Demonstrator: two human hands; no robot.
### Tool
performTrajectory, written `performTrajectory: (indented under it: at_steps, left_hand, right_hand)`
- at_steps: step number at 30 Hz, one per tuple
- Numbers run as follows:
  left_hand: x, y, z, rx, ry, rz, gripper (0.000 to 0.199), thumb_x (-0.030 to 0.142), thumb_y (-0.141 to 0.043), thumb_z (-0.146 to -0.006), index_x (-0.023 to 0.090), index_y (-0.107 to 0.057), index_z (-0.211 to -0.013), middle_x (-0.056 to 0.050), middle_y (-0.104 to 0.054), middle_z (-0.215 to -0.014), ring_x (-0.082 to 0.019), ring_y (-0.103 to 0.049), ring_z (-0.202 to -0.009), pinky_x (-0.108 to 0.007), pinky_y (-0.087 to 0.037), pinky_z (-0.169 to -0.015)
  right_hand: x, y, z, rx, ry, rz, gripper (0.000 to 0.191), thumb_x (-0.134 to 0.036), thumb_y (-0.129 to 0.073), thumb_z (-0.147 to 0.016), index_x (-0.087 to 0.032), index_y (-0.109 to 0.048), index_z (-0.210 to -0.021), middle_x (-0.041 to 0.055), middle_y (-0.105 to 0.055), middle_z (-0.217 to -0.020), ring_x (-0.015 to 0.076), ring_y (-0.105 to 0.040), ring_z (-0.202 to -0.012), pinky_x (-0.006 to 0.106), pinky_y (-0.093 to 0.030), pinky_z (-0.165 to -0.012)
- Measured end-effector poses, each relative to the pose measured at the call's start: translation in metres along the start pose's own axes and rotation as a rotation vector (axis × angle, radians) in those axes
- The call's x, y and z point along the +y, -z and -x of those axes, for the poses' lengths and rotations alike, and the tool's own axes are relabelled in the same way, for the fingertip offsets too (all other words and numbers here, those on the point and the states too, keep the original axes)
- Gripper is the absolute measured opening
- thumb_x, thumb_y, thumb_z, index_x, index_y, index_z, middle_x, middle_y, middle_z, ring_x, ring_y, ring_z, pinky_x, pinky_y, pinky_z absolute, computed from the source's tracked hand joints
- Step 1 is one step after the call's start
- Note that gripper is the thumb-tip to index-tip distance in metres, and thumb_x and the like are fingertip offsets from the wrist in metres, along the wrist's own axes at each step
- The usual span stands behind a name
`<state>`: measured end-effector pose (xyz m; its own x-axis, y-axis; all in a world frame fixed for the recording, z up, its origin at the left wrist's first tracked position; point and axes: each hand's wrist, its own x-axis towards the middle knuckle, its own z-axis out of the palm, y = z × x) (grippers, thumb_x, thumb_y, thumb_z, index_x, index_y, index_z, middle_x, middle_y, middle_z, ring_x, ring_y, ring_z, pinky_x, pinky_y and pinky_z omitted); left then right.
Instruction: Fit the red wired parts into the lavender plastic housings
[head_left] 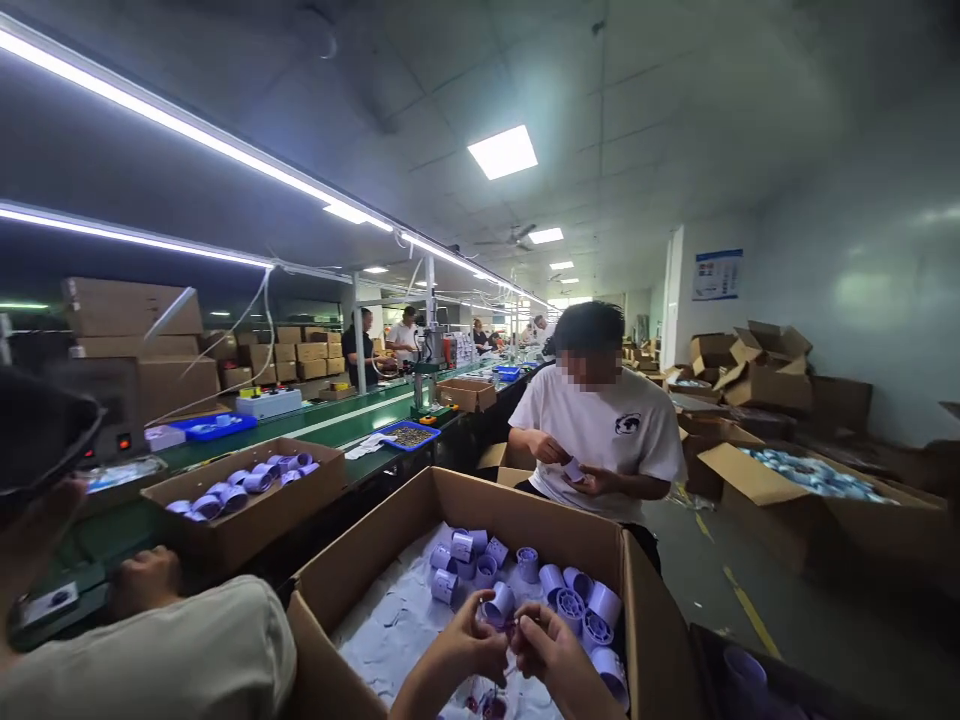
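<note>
My left hand (pixel 474 645) and my right hand (pixel 551 650) are close together over a large cardboard box (pixel 517 497). Fingers on both are pinched around something small and thin, partly hidden, which I cannot make out. Just behind the fingertips is a lilac plastic cylinder (pixel 499 603); whether it is touched I cannot tell. More lilac cylinders (pixel 570 607) lie in the box, some showing spoked ends, on a white sheet lining (pixel 390 610). Below my hands are small dark-red parts (pixel 493 707), blurred.
At left, a co-worker's sleeve (pixel 165 650) and hand (pixel 150 577) are beside a carton of lilac cylinders (pixel 247 485). A person in a white T-shirt (pixel 600 430) sits opposite, handling a lilac piece. A green conveyor (pixel 360 405) runs behind; cartons (pixel 810 500) stand right.
</note>
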<state>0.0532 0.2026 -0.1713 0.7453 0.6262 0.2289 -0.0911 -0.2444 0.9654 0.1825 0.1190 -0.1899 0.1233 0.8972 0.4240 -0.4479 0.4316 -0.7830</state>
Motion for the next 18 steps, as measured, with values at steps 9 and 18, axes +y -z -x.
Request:
performTrajectory:
  at_steps: [9,18]
  left_hand:
    - [0.021,-0.012,0.020,0.087,0.058,-0.245,0.056,0.053,-0.066,-0.046,0.009,-0.053,-0.078,0.002,-0.046,-0.050,-0.006,-0.037,-0.039,-0.019,-0.028,-0.038]
    - [0.005,-0.007,0.010,0.159,0.020,-0.331,0.032,0.040,-0.057,-0.061,0.012,-0.052,-0.075,0.003,-0.046,-0.051,-0.006,-0.036,-0.038,-0.018,-0.026,-0.033]
  right_hand:
    - [0.021,0.011,-0.007,-0.001,0.013,0.232,0.078,-0.074,-0.073,-0.038,-0.012,-0.047,-0.077,-0.0011,-0.053,-0.059,0.0057,-0.044,-0.043,0.019,-0.025,-0.045]
    - [0.028,0.033,-0.019,-0.014,0.013,0.532,0.080,-0.085,-0.062,-0.040,-0.013,-0.053,-0.074,0.0016,-0.052,-0.064,0.0104,-0.049,-0.056,0.023,-0.034,-0.050]
